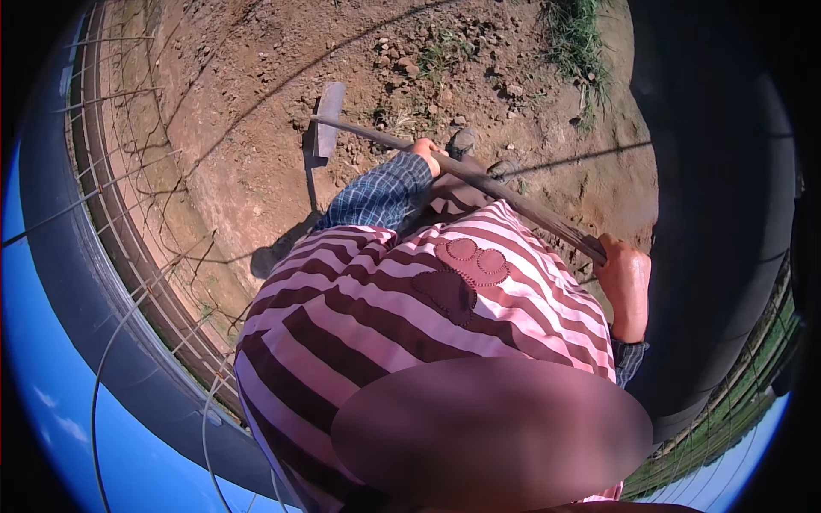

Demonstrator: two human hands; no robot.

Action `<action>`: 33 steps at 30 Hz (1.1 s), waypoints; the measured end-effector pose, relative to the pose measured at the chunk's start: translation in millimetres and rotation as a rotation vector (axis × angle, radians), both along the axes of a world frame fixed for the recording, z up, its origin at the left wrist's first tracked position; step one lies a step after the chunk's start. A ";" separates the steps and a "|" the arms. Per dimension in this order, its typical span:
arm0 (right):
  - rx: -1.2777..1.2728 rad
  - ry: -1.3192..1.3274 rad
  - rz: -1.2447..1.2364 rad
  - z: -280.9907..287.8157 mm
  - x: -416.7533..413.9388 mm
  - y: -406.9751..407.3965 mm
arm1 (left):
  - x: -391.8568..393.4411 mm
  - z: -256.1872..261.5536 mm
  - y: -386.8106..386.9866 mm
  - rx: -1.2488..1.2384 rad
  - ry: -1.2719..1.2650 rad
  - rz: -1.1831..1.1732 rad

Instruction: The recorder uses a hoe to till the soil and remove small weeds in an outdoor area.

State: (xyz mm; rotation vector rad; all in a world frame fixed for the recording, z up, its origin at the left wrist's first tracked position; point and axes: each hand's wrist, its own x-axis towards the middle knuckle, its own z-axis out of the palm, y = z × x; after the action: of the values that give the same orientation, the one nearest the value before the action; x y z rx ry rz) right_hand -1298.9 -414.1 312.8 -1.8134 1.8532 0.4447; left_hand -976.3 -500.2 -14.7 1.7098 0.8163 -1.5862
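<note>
A hoe with a long wooden handle [526, 208] slants across the front of my body. Its broad flat metal blade [330, 120] is at the far left end, over bare reddish soil [244, 128]. I cannot tell whether the blade touches the ground. My left hand [426, 156], below a blue plaid sleeve, is wrapped around the middle of the handle. At the handle's near end, my right hand [621, 272] grips close to the tip. The handle passes above my shoes [463, 142]. A striped pink and brown garment [397, 301] covers my torso.
A wire fence [149, 285] with projecting wire ends runs along the left. Clods and small stones [410, 64] lie beyond my feet, with grass tufts [580, 51] at the upper right. A large dark surface [705, 224] borders the soil on the right.
</note>
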 end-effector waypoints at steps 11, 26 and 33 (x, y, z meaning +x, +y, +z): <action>-0.401 0.262 -0.047 164.5 -71.3 -19.2 | -135.3 114.9 -8.2 0.037 0.544 0.064; -0.013 0.002 -0.276 -18.3 52.5 -0.3 | 9.9 27.6 -117.4 -0.138 0.029 -0.336; -0.236 0.437 -0.483 136.8 -27.0 66.1 | -180.3 82.9 -22.1 -0.043 0.447 -0.432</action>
State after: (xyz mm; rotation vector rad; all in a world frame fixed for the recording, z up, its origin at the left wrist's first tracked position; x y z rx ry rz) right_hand -1326.0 -347.9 449.6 -1.3980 2.6509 0.4807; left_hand -1156.6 -522.4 68.2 1.5924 0.6323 -2.3163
